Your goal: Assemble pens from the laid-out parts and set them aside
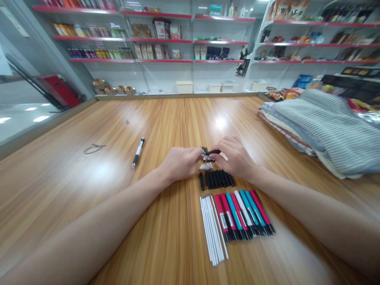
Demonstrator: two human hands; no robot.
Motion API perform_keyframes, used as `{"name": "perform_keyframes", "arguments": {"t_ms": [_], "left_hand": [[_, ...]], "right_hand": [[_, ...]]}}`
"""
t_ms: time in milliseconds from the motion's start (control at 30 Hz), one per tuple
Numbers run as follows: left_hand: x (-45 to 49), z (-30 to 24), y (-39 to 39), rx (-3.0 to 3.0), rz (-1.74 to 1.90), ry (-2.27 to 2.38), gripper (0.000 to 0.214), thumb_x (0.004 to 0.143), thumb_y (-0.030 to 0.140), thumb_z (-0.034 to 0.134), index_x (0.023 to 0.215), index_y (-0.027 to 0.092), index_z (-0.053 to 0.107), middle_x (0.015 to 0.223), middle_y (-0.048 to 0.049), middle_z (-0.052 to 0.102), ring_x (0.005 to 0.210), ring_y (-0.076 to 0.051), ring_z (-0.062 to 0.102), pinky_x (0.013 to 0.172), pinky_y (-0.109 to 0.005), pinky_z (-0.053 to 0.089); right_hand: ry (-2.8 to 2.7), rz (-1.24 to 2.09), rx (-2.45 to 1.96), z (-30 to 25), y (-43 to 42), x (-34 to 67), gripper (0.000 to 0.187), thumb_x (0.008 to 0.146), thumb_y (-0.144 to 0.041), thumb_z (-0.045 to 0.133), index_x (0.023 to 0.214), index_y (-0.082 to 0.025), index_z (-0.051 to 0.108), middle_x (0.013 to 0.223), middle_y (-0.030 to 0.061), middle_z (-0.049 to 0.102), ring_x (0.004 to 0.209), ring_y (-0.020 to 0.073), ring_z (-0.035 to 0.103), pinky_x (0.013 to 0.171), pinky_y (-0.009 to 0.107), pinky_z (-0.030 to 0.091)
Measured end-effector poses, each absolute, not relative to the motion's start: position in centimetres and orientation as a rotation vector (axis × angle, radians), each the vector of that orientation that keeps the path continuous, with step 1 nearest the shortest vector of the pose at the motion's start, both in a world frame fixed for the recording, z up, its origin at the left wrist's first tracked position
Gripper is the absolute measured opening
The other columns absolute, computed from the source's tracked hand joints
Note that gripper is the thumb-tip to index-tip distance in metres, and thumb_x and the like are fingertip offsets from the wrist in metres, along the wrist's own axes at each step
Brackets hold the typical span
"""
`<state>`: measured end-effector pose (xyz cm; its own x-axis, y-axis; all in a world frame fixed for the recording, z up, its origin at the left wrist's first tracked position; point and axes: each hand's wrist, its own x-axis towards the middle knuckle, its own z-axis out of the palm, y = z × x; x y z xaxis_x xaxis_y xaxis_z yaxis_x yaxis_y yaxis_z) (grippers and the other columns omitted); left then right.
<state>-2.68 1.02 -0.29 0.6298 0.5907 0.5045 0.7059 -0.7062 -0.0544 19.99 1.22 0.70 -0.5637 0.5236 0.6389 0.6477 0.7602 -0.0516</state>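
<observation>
Row of pen barrels (244, 209) lies on the surface (160, 237). Beyond the barrels, left hand (183, 163) and right hand (233, 155) hold one black-and-teal pen part (214, 152): right grip pinches the black end, left grip seems closed on the teal end, fingers hide most of it. Between hands and barrels: small white pieces (206, 166), then black sleeves (217, 179). White refills (211, 229) just left of barrels. Whole pen (138, 153) farther left and beyond the barrels. Folded cloth (323, 130) beyond barrels, to the right.
</observation>
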Motion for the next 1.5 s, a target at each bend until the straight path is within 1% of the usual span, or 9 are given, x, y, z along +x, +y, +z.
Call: {"name": "perform_keyframes", "arguments": {"t_ms": [133, 400, 567, 700, 800, 900, 967, 1067, 1500], "left_hand": [[-2.6, -0.1, 1.0, -2.592, -0.694, -1.027, 0.015, 0.092, 0.024, 0.045, 0.085, 0.018, 0.058, 0.078, -0.0025, 0.065, 0.063, -0.013, 0.057, 0.049, -0.026, 0.027], [-2.5, -0.1, 1.1, -2.58, -0.711, -1.013, 0.016, 0.092, 0.018, 0.043, 0.087, 0.016, 0.058, 0.077, -0.0036, 0.06, 0.064, -0.013, 0.054, 0.054, -0.025, 0.036], [-2.6, -0.3, 1.3, -2.606, -0.717, -0.979, 0.015, 0.091, 0.017, 0.043, 0.09, 0.016, 0.058, 0.078, -0.0046, 0.064, 0.068, -0.014, 0.058, 0.057, -0.024, 0.039], [-2.6, -0.3, 1.3, -2.642, -0.72, -1.014, 0.014, 0.089, 0.015, 0.044, 0.086, 0.015, 0.057, 0.076, -0.005, 0.065, 0.066, -0.015, 0.06, 0.056, -0.024, 0.04], [-2.6, -0.2, 1.3, -2.663, -0.751, -1.037, 0.019, 0.09, 0.014, 0.042, 0.099, 0.015, 0.059, 0.084, -0.006, 0.068, 0.071, -0.015, 0.063, 0.058, -0.024, 0.041], [-2.5, 0.0, 1.1, -2.641, -0.759, -1.087, 0.027, 0.095, 0.025, 0.042, 0.117, 0.022, 0.056, 0.095, -0.0049, 0.069, 0.077, -0.015, 0.064, 0.057, -0.023, 0.038], [-2.5, 0.1, 1.0, -2.611, -0.724, -1.128, 0.026, 0.097, 0.033, 0.04, 0.114, 0.025, 0.058, 0.093, -0.0036, 0.069, 0.075, -0.014, 0.063, 0.054, -0.023, 0.034], [-2.5, 0.3, 0.9, -2.597, -0.678, -1.171, 0.024, 0.097, 0.032, 0.038, 0.103, 0.022, 0.059, 0.09, -0.0038, 0.067, 0.072, -0.015, 0.062, 0.052, -0.025, 0.03], [-2.8, 0.5, 1.0, -2.616, -0.668, -1.197, 0.022, 0.097, 0.03, 0.036, 0.095, 0.019, 0.055, 0.087, -0.0051, 0.066, 0.074, -0.017, 0.062, 0.057, -0.029, 0.036]], "right_hand": [[-2.319, -0.222, -0.878, 0.5, 1.5, 20.2, 0.032, 0.097, -0.036, 0.048, 0.075, -0.016, 0.061, 0.072, 0.0027, 0.063, 0.074, 0.0153, 0.052, 0.076, 0.032, 0.033], [-2.21, -0.168, -0.81, 0.1, 1.8, 20.3, 0.02, 0.091, -0.035, 0.058, 0.094, -0.017, 0.063, 0.087, 0.005, 0.068, 0.084, 0.018, 0.055, 0.083, 0.034, 0.038], [-2.252, -0.153, -0.844, 0.1, 1.7, 20.4, 0.017, 0.092, -0.031, 0.055, 0.088, -0.018, 0.066, 0.079, 0.0032, 0.067, 0.079, 0.0168, 0.054, 0.08, 0.034, 0.037], [-2.179, -0.132, -0.811, 0.1, 1.7, 20.5, 0.012, 0.088, -0.026, 0.059, 0.095, -0.018, 0.065, 0.084, 0.0046, 0.067, 0.083, 0.0191, 0.054, 0.083, 0.036, 0.04], [-2.172, -0.112, -0.802, 0.3, 1.6, 20.5, 0.012, 0.087, -0.025, 0.06, 0.097, -0.019, 0.064, 0.086, 0.005, 0.067, 0.085, 0.02, 0.055, 0.084, 0.038, 0.04], [-2.167, -0.12, -0.808, 0.4, 1.6, 20.6, 0.012, 0.086, -0.025, 0.06, 0.097, -0.019, 0.064, 0.085, 0.0043, 0.067, 0.083, 0.0197, 0.055, 0.084, 0.038, 0.04], [-2.165, -0.135, -0.809, 0.5, 1.6, 20.7, 0.012, 0.085, -0.025, 0.061, 0.095, -0.019, 0.063, 0.084, 0.004, 0.066, 0.083, 0.0196, 0.055, 0.084, 0.037, 0.039], [-2.139, -0.137, -0.818, 0.4, 1.7, 20.9, 0.011, 0.083, -0.025, 0.062, 0.091, -0.018, 0.063, 0.084, 0.0043, 0.066, 0.084, 0.02, 0.055, 0.084, 0.038, 0.039], [-2.056, 0.003, -0.864, 0.2, 2.4, 22.1, 0.009, 0.079, -0.026, 0.059, 0.083, -0.017, 0.06, 0.077, 0.0042, 0.06, 0.077, 0.0187, 0.053, 0.077, 0.035, 0.041]]}}
